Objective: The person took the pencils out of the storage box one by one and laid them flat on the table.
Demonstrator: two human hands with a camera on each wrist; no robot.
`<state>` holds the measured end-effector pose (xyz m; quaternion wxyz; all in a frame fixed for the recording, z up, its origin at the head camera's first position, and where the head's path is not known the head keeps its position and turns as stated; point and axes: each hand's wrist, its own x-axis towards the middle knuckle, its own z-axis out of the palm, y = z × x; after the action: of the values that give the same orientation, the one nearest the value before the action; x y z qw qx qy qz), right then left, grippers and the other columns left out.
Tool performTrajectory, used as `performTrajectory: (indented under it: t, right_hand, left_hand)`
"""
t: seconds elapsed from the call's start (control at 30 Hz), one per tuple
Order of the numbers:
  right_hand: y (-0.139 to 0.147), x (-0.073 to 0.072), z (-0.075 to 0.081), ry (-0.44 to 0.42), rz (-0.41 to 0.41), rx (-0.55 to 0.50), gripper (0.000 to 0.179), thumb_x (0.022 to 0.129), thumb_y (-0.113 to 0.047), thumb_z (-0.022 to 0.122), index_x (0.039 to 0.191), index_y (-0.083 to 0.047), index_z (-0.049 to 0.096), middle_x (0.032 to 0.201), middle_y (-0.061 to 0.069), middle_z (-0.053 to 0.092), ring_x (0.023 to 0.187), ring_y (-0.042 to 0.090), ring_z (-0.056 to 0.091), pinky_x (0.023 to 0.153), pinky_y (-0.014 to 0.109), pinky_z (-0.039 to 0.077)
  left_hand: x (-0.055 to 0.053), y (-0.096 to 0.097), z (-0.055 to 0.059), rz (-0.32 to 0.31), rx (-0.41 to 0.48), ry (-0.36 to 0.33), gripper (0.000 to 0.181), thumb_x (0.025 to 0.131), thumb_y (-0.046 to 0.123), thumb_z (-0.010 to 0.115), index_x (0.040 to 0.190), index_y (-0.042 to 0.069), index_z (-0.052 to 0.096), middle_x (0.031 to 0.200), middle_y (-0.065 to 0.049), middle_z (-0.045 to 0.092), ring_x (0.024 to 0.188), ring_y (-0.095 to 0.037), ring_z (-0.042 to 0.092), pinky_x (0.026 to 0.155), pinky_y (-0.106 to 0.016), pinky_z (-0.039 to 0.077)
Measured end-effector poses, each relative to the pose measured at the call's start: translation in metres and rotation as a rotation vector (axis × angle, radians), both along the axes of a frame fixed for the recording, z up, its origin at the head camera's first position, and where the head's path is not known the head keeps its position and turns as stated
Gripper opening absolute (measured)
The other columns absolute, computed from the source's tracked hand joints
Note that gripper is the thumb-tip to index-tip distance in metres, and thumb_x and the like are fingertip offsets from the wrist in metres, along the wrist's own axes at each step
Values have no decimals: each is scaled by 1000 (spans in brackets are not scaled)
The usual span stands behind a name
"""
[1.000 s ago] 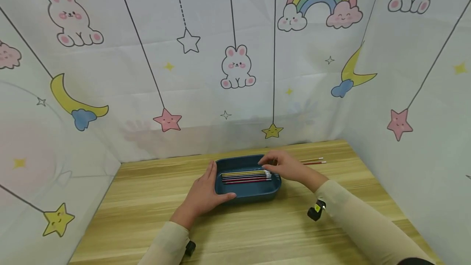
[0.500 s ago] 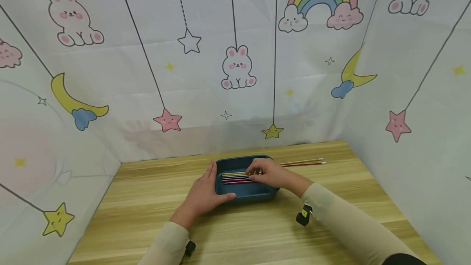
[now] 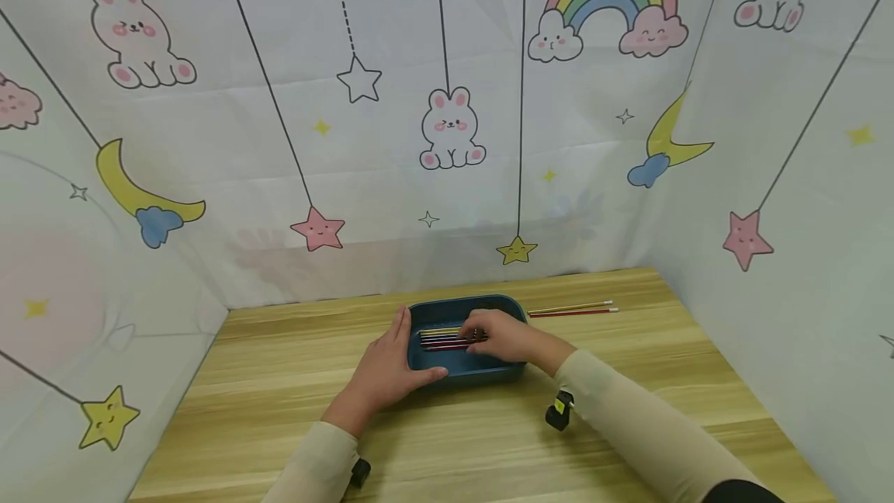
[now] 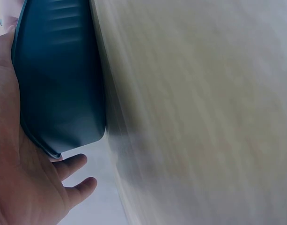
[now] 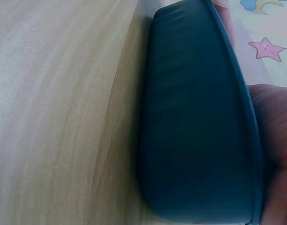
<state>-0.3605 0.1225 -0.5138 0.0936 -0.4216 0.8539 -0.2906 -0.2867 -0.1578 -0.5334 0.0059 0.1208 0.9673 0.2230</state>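
Note:
A dark blue rectangular tray (image 3: 457, 367) stands on the wooden table, with several striped pencils (image 3: 436, 340) lying side by side inside it. My left hand (image 3: 386, 367) rests against the tray's left end, fingers extended up that side and thumb along the front rim. In the left wrist view the same hand (image 4: 26, 183) lies along the tray's rim. My right hand (image 3: 506, 334) reaches over the right end, its curled fingers and thumb about the pencil bundle and covering its right part. In the right wrist view the tray's wall (image 5: 195, 117) hides the fingertips.
Two more pencils, a yellowish one (image 3: 569, 307) and a red one (image 3: 573, 313), lie on the table (image 3: 314, 348) to the right of the tray. A white fabric backdrop (image 3: 377, 177) with rabbits, stars and moons encloses the back and sides.
My right hand has moved left and down, from the pencils' eraser ends to farther along the bundle. The left hand and tray stay put.

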Motion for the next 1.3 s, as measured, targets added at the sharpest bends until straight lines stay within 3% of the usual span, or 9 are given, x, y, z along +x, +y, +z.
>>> performTrajectory:
  t: [0.2, 0.7, 1.3]
  right_hand:
    - [-6, -2, -5, -11, -28, 53, 23, 105, -13, 78, 128, -10, 80, 116, -1, 70, 104, 14, 69, 94, 36, 60]
    - [-15, -7, -12, 71, -16, 152, 21, 100, -4, 82, 121, -9, 84, 107, -1, 72, 97, 14, 69, 88, 34, 59]
    - [-16, -14, -14, 54, 9, 118, 26, 96, 3, 84, 119, -8, 87, 107, 0, 78, 99, 14, 73, 85, 28, 61]
  left_hand:
    - [0, -1, -2, -1, 12, 5, 138, 87, 85, 73, 178, 4, 9, 185, -15, 8, 154, -48, 45, 123, -67, 38]
    - [-1, -1, -5, 2, 22, 4, 136, 88, 83, 74, 178, 6, 8, 186, -14, 8, 154, -48, 45, 123, -67, 38]
    - [-2, 0, -3, 2, 15, 2, 136, 88, 82, 75, 178, 5, 8, 185, -14, 8, 155, -48, 45, 123, -66, 39]
